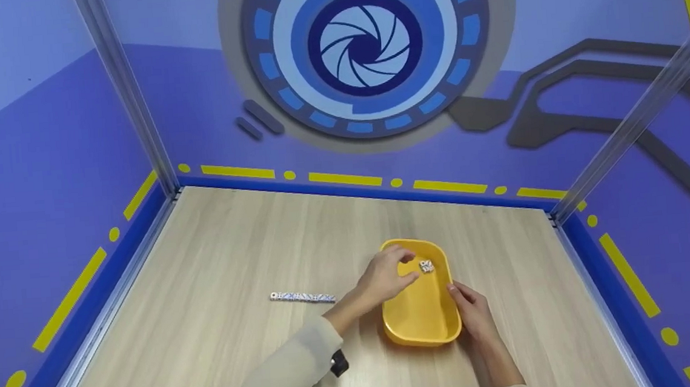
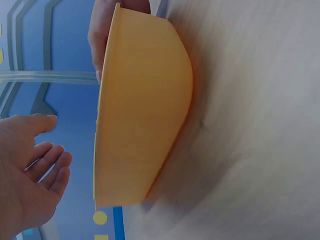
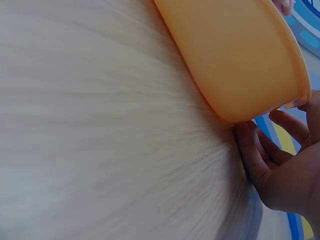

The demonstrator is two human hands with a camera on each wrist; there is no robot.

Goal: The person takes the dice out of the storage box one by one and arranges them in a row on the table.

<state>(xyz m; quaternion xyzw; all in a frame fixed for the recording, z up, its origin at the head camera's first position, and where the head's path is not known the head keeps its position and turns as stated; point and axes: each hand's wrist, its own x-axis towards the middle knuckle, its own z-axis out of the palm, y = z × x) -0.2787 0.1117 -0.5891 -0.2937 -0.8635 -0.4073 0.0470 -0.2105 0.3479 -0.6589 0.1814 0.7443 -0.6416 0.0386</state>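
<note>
A yellow plastic bin (image 1: 419, 337) sits on the table, with a small cluster of white dice (image 1: 426, 266) inside toward its far end. Above the bin's left side hovers my left hand (image 1: 390, 273), thumb and fingers apart. The left wrist view shows this hand (image 2: 35, 175) with loosely bent fingers and nothing between them. My right hand (image 1: 475, 312) holds the bin's right side, thumb at the rim and fingers along the outer wall. In the right wrist view its fingertips (image 3: 245, 131) reach low on the bin, close to the tabletop.
Left of the bin, a straight row of small white dice (image 1: 302, 297) with dark and blue markings lies on the wooden table (image 1: 233, 244). Blue printed walls (image 1: 205, 106) with metal corner posts enclose the table at the back and both sides.
</note>
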